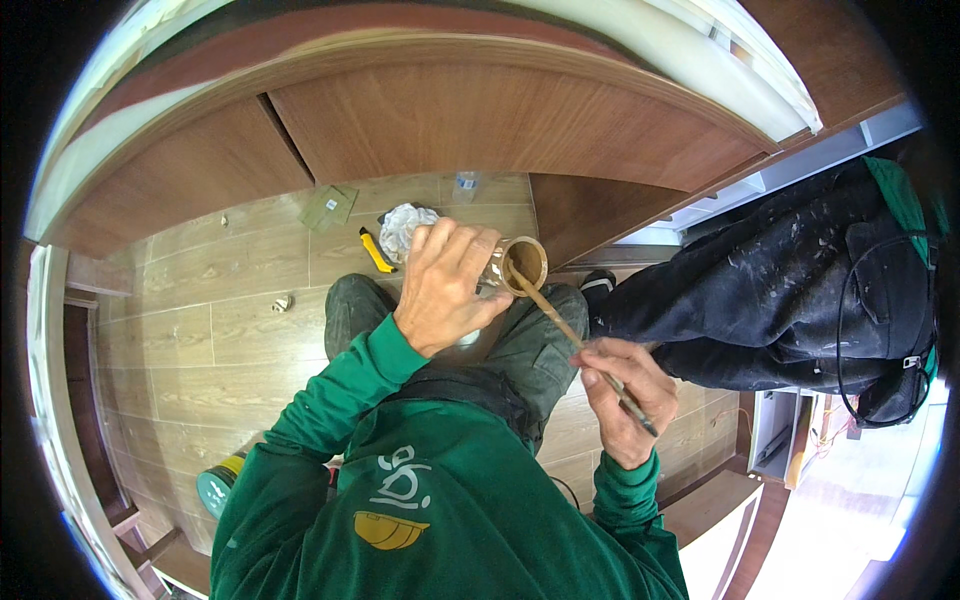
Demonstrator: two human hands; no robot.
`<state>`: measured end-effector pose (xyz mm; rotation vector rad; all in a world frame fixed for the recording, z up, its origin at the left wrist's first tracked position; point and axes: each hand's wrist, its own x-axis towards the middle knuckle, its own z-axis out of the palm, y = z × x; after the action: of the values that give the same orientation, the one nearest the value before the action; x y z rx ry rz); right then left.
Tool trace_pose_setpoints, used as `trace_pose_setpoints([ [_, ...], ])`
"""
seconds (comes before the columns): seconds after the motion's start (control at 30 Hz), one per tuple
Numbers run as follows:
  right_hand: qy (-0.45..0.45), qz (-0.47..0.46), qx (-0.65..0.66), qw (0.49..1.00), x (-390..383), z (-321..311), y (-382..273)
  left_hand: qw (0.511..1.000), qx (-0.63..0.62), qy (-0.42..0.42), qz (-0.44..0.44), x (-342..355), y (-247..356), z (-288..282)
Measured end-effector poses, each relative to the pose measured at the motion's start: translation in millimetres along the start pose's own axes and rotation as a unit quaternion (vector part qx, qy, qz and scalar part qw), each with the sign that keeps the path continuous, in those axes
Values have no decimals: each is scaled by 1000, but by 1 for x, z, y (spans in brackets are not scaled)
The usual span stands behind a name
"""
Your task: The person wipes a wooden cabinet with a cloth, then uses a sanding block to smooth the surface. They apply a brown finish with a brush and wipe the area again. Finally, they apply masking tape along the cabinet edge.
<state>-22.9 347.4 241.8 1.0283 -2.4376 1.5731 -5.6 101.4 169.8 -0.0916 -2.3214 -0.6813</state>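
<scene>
My left hand (450,285) is closed around a see-through jar (494,268), tilted so that its round mouth faces right. Brown material coats the inside of the jar. Between the bent fingers of my right hand (628,400) is a slim paintbrush (552,313) with a wooden handle. The handle end reaches into the jar's mouth, while the greyish, dark-tipped end sticks out below my right hand. What the handle touches deep inside the jar cannot be made out.
Brown wood panels (480,120) run along the far side. On the plank floor lie a yellow utility knife (377,250), crumpled white material (404,228), a plastic bottle (466,187) and a green sheet (328,207). A person in stained dark trousers (760,290) is close on my right.
</scene>
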Motion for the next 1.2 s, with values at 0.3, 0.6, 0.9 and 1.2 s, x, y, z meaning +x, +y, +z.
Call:
trace_pose_setpoints([
  [0.3,9,-14,-25,1000,-13,-8,-6,1000,-2,8,1,-2,-4,3],
  [0.6,6,-34,-34,999,-11,-14,-11,1000,15,14,8,-2,-4,5],
  [0.9,7,-72,-54,996,-6,1,-1,1000,11,-5,-12,-3,-5,6],
  [1.2,30,-58,-13,998,-13,-6,-8,1000,22,-2,-8,-2,-6,0],
])
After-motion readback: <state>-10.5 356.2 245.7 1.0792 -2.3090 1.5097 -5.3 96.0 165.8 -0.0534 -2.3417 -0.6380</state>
